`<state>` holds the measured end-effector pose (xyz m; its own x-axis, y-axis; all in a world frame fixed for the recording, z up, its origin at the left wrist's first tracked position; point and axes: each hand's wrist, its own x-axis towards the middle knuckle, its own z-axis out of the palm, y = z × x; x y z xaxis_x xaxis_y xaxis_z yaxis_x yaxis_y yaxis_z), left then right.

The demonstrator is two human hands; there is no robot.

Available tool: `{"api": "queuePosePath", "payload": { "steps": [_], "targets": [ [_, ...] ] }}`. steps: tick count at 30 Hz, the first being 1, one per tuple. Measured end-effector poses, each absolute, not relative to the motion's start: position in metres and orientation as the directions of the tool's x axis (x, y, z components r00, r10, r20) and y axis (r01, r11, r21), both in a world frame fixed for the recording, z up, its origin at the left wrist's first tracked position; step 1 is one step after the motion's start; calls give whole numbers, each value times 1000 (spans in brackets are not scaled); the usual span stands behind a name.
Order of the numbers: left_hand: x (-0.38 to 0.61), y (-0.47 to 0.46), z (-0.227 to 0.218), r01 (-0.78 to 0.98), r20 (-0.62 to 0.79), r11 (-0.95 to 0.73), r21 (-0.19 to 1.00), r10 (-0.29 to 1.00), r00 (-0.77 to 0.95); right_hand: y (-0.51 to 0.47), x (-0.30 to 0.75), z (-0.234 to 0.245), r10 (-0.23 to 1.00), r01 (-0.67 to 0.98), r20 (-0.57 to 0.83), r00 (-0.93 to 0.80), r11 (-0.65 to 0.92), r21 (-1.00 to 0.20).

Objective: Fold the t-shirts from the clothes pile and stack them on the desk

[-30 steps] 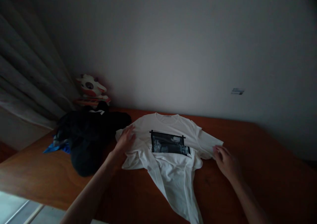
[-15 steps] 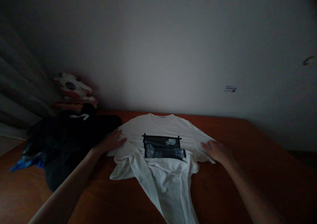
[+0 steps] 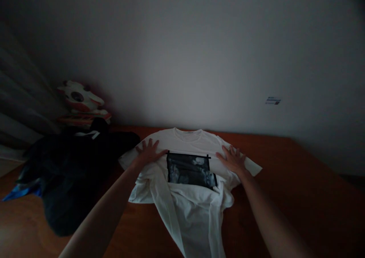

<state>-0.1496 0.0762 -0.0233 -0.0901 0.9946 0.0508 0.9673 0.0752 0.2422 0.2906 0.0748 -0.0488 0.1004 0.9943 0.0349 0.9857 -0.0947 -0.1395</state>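
A white T-shirt [image 3: 188,208] with a dark printed picture on its chest lies on the wooden table, collar toward the wall. Its upper part is spread out, while the lower part is bunched below the print and trails toward me. My left hand [image 3: 148,153] rests on the shirt near the left sleeve, fingers spread. On the other side my right hand [image 3: 233,159] lies with spread fingers by the right sleeve. Neither hand grips the cloth.
A heap of dark clothing [image 3: 74,174] lies to the left, with a bit of blue cloth [image 3: 21,192] at its edge. Behind it stands a cow-shaped toy keyboard [image 3: 81,102]. The wall [image 3: 188,60] rises behind the table [image 3: 285,166], carrying a small sticker [image 3: 273,101].
Both hands have moved inward from the sleeve edges onto the shirt, fingers now spread. The sleeves lie further out and the print shows flatter.
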Motion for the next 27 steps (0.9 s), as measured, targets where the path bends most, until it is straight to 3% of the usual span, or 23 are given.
{"api": "queuePosePath", "payload": {
  "steps": [3,6,11,14,18,24,27],
  "targets": [
    [-148,81,-27,972,193,15,236,979,-62,79,293,-46,992,987,92,82,-68,-145],
    [-150,73,-22,963,331,-114,244,943,27,76,293,-38,959,991,285,-4,41,-124],
    [-171,7,5,798,363,-538,271,825,433,16,296,-10,785,884,560,-266,430,-182],
    [-189,-48,15,744,287,-629,224,773,566,-57,292,10,721,759,483,-497,631,-160],
    [-200,-87,12,825,254,-531,193,839,481,-139,272,26,684,705,345,-643,704,-83],
    [-191,-101,14,821,347,-521,232,833,431,-165,245,19,621,647,387,-681,758,-78],
    [-192,-115,15,813,399,-521,261,825,400,-177,246,13,660,655,444,-606,730,-192]
  ]
}}
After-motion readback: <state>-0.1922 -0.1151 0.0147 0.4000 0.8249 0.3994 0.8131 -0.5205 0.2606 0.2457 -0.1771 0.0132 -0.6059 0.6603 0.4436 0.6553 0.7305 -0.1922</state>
